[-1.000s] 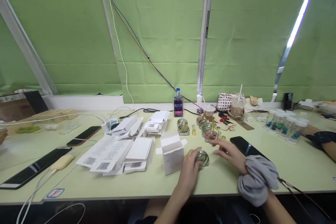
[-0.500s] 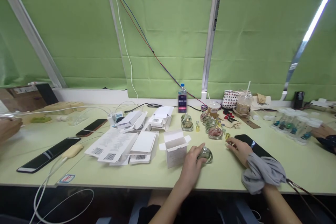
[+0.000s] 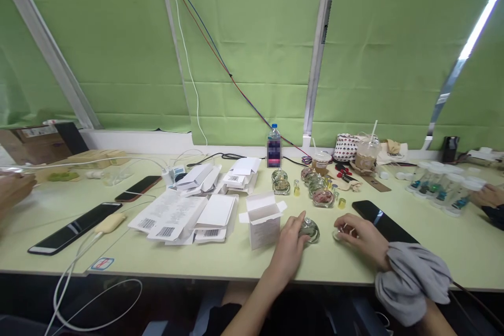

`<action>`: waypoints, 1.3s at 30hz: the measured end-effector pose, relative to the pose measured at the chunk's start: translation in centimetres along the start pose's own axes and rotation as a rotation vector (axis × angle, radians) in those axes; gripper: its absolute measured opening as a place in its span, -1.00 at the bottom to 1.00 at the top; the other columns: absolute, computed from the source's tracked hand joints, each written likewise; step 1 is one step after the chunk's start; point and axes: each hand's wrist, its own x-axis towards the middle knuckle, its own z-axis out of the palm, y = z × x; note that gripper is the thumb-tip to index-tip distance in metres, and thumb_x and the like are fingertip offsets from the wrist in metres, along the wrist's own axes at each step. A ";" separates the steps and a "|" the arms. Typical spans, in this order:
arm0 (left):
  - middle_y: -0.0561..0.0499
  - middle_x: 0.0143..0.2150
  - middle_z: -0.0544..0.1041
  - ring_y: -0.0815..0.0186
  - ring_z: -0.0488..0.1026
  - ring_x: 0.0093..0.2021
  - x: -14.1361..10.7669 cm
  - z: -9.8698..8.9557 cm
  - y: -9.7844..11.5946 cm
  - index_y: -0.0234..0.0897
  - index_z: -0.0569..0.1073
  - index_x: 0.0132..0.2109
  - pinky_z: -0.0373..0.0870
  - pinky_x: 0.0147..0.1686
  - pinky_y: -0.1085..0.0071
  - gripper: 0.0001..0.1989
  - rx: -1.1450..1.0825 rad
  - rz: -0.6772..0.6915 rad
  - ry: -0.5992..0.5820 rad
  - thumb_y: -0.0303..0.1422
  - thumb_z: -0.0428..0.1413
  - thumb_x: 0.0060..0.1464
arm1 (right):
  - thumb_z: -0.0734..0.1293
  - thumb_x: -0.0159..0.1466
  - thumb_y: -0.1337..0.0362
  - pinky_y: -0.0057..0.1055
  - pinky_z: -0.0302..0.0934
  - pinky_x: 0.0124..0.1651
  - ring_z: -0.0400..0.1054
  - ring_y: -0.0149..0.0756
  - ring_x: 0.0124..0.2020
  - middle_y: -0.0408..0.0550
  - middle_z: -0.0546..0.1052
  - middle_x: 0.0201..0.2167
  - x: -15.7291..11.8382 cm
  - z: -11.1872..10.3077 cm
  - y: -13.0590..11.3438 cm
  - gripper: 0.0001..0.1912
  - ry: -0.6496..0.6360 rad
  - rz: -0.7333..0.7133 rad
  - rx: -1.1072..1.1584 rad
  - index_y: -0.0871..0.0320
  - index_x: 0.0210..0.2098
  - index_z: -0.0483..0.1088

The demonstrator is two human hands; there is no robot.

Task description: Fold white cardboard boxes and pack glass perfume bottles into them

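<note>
My left hand [image 3: 289, 244] is closed around the side of a small round glass bottle [image 3: 311, 231] with dark greenish contents, lying on the table. To its right, my right hand [image 3: 362, 236] pinches a small clear piece [image 3: 336, 233] just above the tabletop; its exact kind is too small to tell. A grey scrunchie [image 3: 413, 278] wraps my right wrist. An open white carton [image 3: 264, 226] stands upright at the left of my left hand, flaps spread. Behind the hands sit similar glass bottles with pink [image 3: 323, 198] and green [image 3: 281, 185] contents, and a small yellow cap [image 3: 342, 203].
Flattened white cartons [image 3: 177, 218] pile up on the left, near phones [image 3: 76, 228] and white cables. A black phone [image 3: 381, 220] lies behind my right hand. Drink cups [image 3: 365, 156], a water bottle [image 3: 274, 149] and clear jars [image 3: 441, 189] stand farther back. Other people's hands show at both sides.
My right hand has come nearer and slightly left, away from the yellow cap, with the small clear piece now visible in its fingers. My left hand stays on the glass bottle.
</note>
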 end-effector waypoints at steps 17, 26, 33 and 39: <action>-0.11 -0.03 0.39 0.21 0.36 -0.02 0.1 0.1 -0.4 -0.22 0.16 0.30 0.27 0.08 0.26 -0.40 -0.044 0.040 -0.016 -0.54 -0.04 0.10 | 0.23 0.11 0.17 -0.33 0.22 -0.33 0.37 -0.20 -0.41 -0.09 0.46 -0.45 2.3 1.8 3.4 -0.82 0.181 0.166 -0.170 0.05 -0.42 0.45; -0.06 0.00 0.37 0.25 0.35 0.01 0.1 0.4 -0.6 -0.15 0.25 0.25 0.24 0.12 0.30 -0.41 -0.081 0.079 0.027 -0.56 0.01 0.06 | 0.18 0.28 0.07 -0.37 0.31 -0.29 0.39 -0.26 -0.36 -0.03 0.51 -0.28 1.1 0.2 -2.7 -0.71 0.294 0.031 0.007 0.08 -0.26 0.44; -0.02 -0.07 0.41 0.25 0.37 -0.04 0.2 0.2 -0.2 -0.09 0.35 0.17 0.30 0.03 0.32 -0.46 -0.103 0.127 0.039 -0.58 0.00 0.06 | 0.21 0.33 0.24 -0.37 0.34 -0.13 0.47 -0.25 -0.23 -0.03 0.58 -0.28 0.6 2.7 -8.1 -0.80 0.414 -0.297 0.134 0.14 -0.25 0.46; -0.03 -0.10 0.42 0.26 0.37 -0.07 0.1 0.1 0.0 -0.13 0.38 0.13 0.30 0.00 0.37 -0.51 -0.077 0.151 0.035 -0.58 -0.01 0.08 | 0.18 0.34 0.28 -0.37 0.38 -0.17 0.50 -0.26 -0.26 -0.03 0.60 -0.30 0.9 3.7 -7.8 -0.76 0.429 -0.359 0.075 0.14 -0.25 0.48</action>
